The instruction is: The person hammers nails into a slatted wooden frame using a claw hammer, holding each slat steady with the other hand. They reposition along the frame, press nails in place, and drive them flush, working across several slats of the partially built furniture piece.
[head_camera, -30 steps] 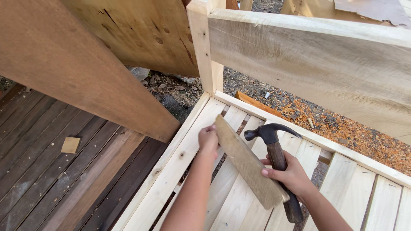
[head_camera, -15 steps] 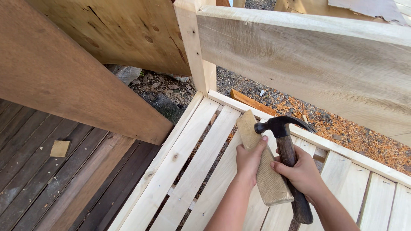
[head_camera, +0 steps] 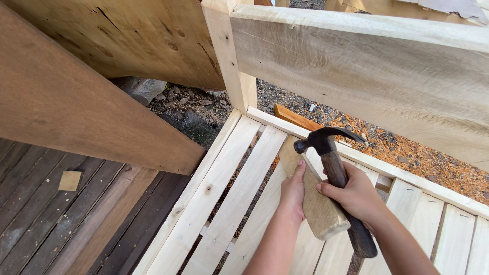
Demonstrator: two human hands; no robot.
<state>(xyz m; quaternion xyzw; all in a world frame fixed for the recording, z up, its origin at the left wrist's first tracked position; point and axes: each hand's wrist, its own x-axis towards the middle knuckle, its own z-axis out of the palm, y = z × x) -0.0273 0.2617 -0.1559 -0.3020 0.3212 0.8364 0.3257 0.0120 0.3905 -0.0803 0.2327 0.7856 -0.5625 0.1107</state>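
Broad pale slatted wooden frame [head_camera: 239,198] underneath, with a wide pale plank rail [head_camera: 367,66] (rough-sawn) rising behind it and a dark brown wooden deck [head_camera: 46,214] to its left. On the frame's slats, a short flat pale wood block [head_camera: 318,203], left hand [head_camera: 291,191] pressed flat along its edge, fingers extended, gripping nothing. Just right of the block, right hand [head_camera: 356,196] curled tight around the brown handle of a dark-headed claw hammer [head_camera: 333,168], thumb touching the block.
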